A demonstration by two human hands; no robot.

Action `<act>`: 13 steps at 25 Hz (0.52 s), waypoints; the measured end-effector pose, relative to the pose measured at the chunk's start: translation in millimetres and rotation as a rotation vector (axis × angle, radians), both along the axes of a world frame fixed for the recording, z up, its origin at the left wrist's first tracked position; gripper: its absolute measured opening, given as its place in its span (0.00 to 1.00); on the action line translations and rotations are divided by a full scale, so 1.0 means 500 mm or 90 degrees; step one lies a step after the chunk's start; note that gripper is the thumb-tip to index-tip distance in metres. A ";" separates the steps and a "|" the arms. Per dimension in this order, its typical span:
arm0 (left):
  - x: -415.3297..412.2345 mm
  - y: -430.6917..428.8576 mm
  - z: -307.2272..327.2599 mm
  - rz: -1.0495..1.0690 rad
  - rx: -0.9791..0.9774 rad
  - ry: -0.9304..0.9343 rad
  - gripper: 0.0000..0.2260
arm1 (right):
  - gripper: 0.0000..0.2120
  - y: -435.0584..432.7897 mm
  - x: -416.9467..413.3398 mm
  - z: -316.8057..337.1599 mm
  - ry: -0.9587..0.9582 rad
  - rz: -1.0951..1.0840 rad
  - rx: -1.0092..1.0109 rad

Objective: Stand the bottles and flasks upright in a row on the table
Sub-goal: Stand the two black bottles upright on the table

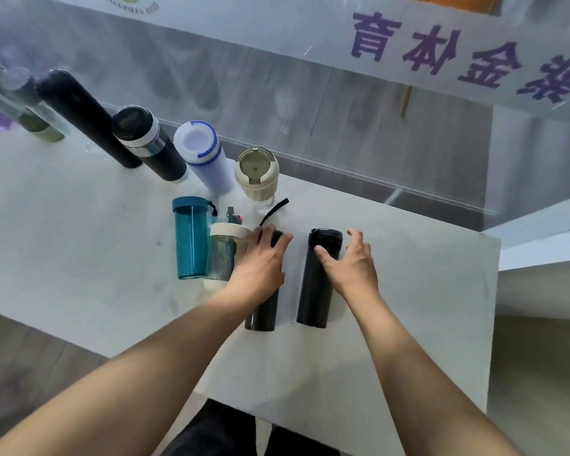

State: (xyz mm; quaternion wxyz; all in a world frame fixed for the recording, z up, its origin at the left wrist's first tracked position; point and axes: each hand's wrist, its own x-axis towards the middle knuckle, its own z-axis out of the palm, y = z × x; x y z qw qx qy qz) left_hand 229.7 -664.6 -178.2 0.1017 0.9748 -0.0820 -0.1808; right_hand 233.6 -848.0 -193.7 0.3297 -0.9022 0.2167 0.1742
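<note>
So we're looking down at the white table (79,241) and there's already a row of upright ones going along the far edge: a tall matte black flask (89,120), a black flask with a silver band (148,143), a pale lilac bottle with a blue-trimmed lid (204,156) and a squat cream tumbler (257,172). Four are lying flat in front of us, all with their long axes pointing roughly away from us, caps at the far end: a teal see-through plastic bottle (190,238), a clear bottle with a cream lid (224,251), a dark smoky bottle with a black strap (264,311) and a matte black flip-top flask (316,281). Our left hand (260,261) is lying over the upper half of the smoky one, fingers draped across it, touching but not really looking clamped yet. Our right hand (352,261) is spread wide open, thumb resting on the flip-top flask near its cap and the fingers off past its right side. That's the bit that matters, we reckon: each hand is sitting at the cap end of its own bottle, so each one likely just needs tipping up on its near-end base, then sliding in to the right of the cream tumbler.
</note>
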 end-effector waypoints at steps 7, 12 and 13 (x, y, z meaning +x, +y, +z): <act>-0.125 0.024 -0.026 -0.043 -0.053 -0.038 0.32 | 0.35 0.023 0.037 -0.026 0.046 0.000 0.050; -0.166 0.044 -0.026 -0.001 -0.087 -0.030 0.31 | 0.36 0.025 0.033 0.010 -0.056 -0.029 0.090; -0.169 0.047 -0.024 0.004 -0.094 -0.029 0.31 | 0.38 0.026 0.039 0.026 -0.094 -0.033 0.107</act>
